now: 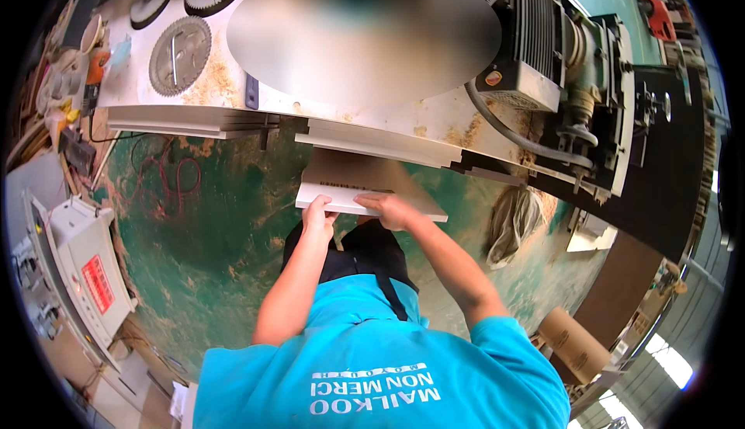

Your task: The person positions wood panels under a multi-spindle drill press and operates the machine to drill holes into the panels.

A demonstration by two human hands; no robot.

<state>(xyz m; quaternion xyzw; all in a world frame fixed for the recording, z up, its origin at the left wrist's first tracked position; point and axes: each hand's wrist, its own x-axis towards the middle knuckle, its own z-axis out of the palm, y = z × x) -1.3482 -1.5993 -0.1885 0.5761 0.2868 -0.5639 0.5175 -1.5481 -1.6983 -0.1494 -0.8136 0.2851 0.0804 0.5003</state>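
While both my left hand [318, 215] and right hand [392, 210] grip the near edge of the white board [365, 188], I think I am sliding it out from under the table [233, 99] just beyond my fingers, so next I need a slow, level pull.

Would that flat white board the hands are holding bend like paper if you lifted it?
Probably not. The flat white rectangular board looks thick-edged and stays straight between the left hand and right hand, so likely stiff. Its smooth face may be slippery; two hands hint at some weight.
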